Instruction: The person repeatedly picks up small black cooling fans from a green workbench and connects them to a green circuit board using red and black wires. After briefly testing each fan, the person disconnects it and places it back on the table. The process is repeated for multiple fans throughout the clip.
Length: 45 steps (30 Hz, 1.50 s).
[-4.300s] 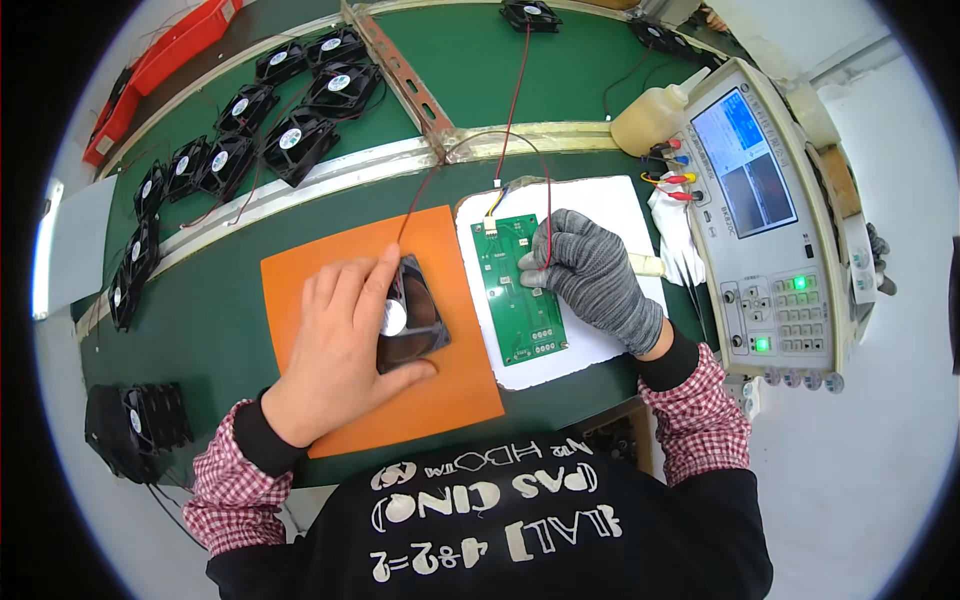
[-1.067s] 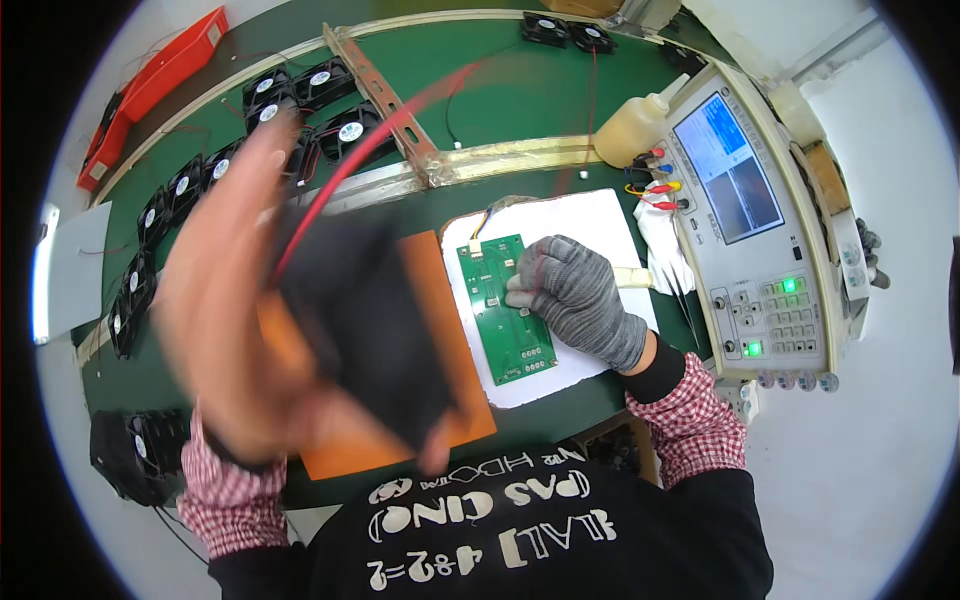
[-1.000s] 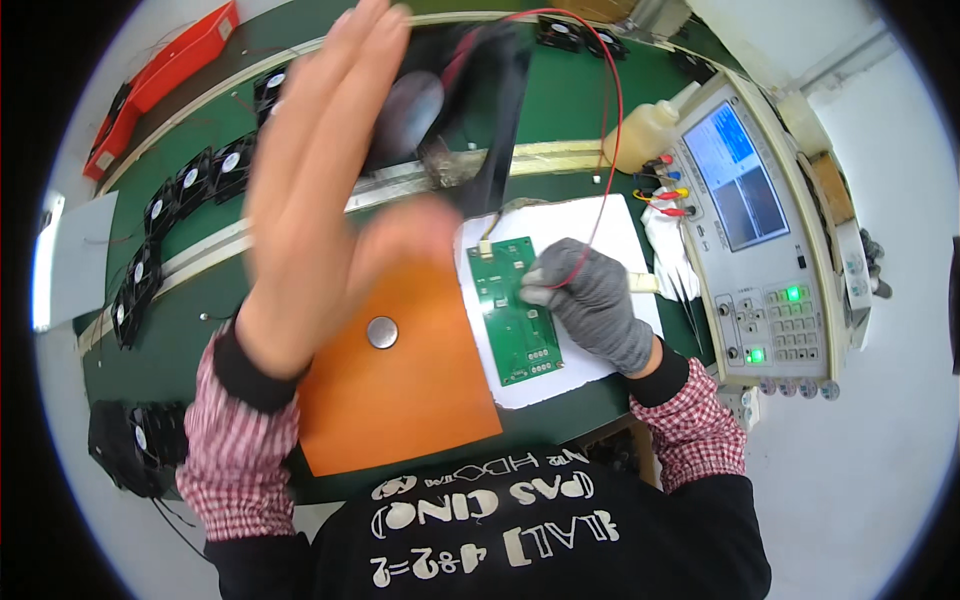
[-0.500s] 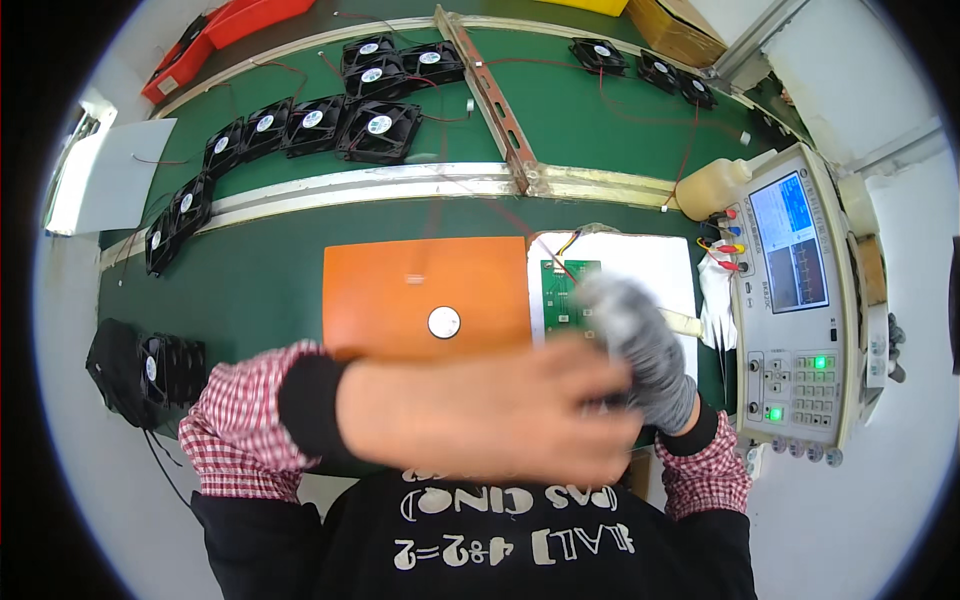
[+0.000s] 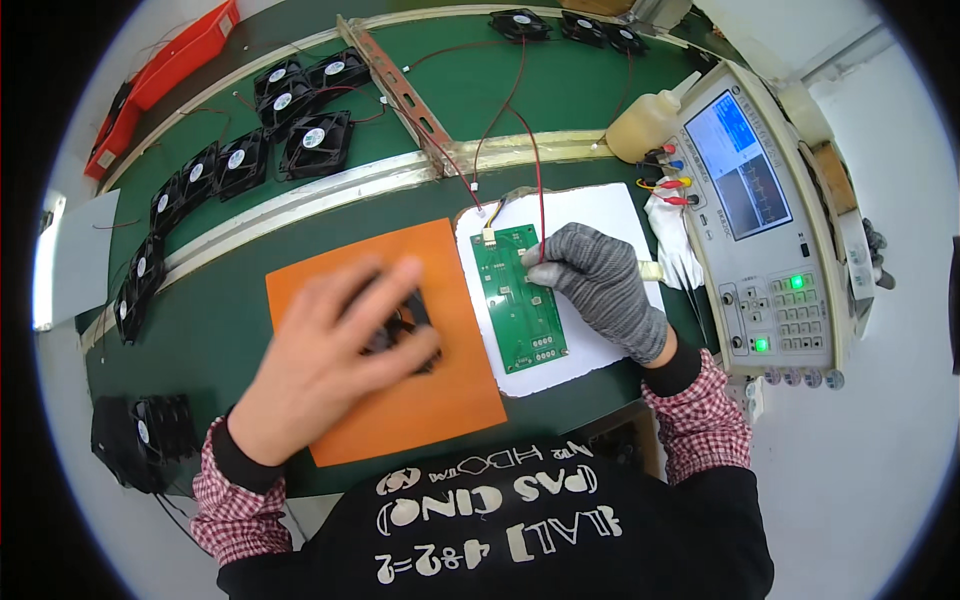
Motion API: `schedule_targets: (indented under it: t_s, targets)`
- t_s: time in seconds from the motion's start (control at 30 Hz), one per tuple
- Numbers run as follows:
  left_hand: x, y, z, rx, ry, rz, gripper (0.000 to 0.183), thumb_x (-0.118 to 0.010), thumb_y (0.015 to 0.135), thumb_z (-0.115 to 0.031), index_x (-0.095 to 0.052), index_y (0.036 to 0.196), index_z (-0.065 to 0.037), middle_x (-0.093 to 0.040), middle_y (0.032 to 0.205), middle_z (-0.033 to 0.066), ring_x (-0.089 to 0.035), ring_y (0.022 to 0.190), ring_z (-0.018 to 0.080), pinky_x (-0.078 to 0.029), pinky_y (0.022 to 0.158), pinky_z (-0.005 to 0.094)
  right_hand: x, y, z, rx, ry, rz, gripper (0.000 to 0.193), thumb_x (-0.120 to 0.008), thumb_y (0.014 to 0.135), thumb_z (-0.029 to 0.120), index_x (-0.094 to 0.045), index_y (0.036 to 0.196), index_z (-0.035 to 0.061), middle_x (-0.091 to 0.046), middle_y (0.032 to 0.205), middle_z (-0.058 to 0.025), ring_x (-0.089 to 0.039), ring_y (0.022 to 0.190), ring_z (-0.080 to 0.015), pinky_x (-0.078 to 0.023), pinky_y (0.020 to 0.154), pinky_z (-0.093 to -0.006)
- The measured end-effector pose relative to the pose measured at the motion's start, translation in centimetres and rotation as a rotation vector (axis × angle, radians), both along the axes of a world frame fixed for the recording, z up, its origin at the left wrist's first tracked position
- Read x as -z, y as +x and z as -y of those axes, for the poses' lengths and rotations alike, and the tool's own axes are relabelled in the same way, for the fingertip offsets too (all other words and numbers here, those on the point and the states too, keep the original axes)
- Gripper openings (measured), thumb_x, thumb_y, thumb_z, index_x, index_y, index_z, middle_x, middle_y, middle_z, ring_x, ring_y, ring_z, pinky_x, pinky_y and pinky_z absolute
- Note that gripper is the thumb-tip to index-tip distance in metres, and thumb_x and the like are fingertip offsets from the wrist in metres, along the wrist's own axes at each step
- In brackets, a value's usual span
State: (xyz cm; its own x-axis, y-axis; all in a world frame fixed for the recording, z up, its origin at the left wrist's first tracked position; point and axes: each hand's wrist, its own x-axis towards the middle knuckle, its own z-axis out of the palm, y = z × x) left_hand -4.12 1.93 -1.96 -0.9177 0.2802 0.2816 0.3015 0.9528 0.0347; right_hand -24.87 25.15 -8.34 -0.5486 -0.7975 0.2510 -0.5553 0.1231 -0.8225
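Note:
My bare left hand [image 5: 340, 340], blurred by motion, spans a black cooling fan [image 5: 405, 325] over the orange mat [image 5: 440, 425]. Its thumb and fingers lie on opposite sides of the fan and hide much of it. In a grey knit glove, my right hand [image 5: 600, 285] has thumb and forefinger pinched on a red wire [image 5: 541, 190] above the green circuit board [image 5: 522, 310]. Whatever sits at the wire's end is hidden by the fingertips. The board lies on a white pad [image 5: 600, 365], with a small white connector [image 5: 489, 236] at its top edge.
Several black fans [image 5: 242, 160] with red leads stand behind the metal rail [image 5: 300, 213]. At right are a test instrument [image 5: 770, 230] with a lit screen, a yellowish bottle [image 5: 642, 125] and tweezers [image 5: 695, 305]. Red bins [image 5: 185, 55] are at the far left.
My left hand has moved left from beside the right hand to the orange mat, where the fan now shows. My right hand has come to a pinch over the board. The view has turned.

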Motion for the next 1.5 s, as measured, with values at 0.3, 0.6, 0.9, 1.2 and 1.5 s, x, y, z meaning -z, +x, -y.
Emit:
schedule_targets:
  t_s: [0.3, 0.6, 0.9, 1.2, 1.5]
  targets:
    - [2.2, 0.7, -0.3, -0.23, 0.424, 0.078, 0.077, -0.078, 0.067, -0.018, -0.046, 0.134, 0.002, -0.049, 0.134, 0.0195, -0.052, 0.11, 0.0387, -0.042, 0.097, 0.0449, 0.7, 0.2, 0.4, -0.064, 0.039, -0.235, 0.018, -0.076, 0.069, 0.006, -0.061, 0.079, 0.0052, -0.057, 0.083, -0.0097, -0.058, 0.084, -0.0293, -0.049, 0.077, -0.0397]
    - [3.1, -0.6, -2.7, -0.262, 0.284, 0.088, 0.096, -0.083, 0.059, -0.019, -0.038, 0.14, 0.004, -0.049, 0.126, 0.0222, -0.047, 0.114, 0.0399, -0.036, 0.101, 0.0473, 1.3, -0.8, 0.3, -0.092, 0.004, -0.254, 0.016, -0.076, 0.071, 0.01, -0.064, 0.081, 0.0044, -0.058, 0.086, -0.0091, -0.058, 0.087, -0.0285, -0.049, 0.082, -0.0397]
    - [3.0, 0.2, -0.6, -0.246, 0.464, 0.017, 0.104, -0.092, 0.045, -0.022, -0.048, 0.137, -0.001, -0.055, 0.118, 0.0167, -0.05, 0.11, 0.0369, -0.041, 0.097, 0.0444, 1.6, 0.0, 0.1, -0.089, -0.053, -0.155, 0.016, -0.077, 0.071, 0.005, -0.064, 0.082, 0.0039, -0.059, 0.086, -0.008, -0.06, 0.087, -0.026, -0.05, 0.08, -0.0372]
    - [2.5, 0.7, -1.4, -0.199, 0.353, -0.056, 0.096, -0.091, 0.05, -0.025, -0.051, 0.135, -0.001, -0.056, 0.12, 0.0156, -0.052, 0.107, 0.0353, -0.042, 0.093, 0.0442, 1.7, -0.2, 0.1, -0.09, -0.042, -0.147, 0.017, -0.077, 0.072, 0.004, -0.065, 0.084, 0.0046, -0.06, 0.086, -0.0082, -0.06, 0.088, -0.0266, -0.05, 0.081, -0.0367]
    - [-3.5, 3.1, -0.8, 0.666, 1.492, 0.365, 0.055, -0.06, 0.093, -0.033, -0.049, 0.124, 0.011, -0.063, 0.092, 0.0286, -0.065, 0.072, 0.0413, -0.054, 0.059, 0.0486, 1.4, -0.6, 0.3, -0.115, -0.063, -0.256, 0.014, -0.075, 0.074, 0.012, -0.063, 0.079, 0.0062, -0.057, 0.086, -0.0078, -0.057, 0.086, -0.0283, -0.048, 0.08, -0.0394]
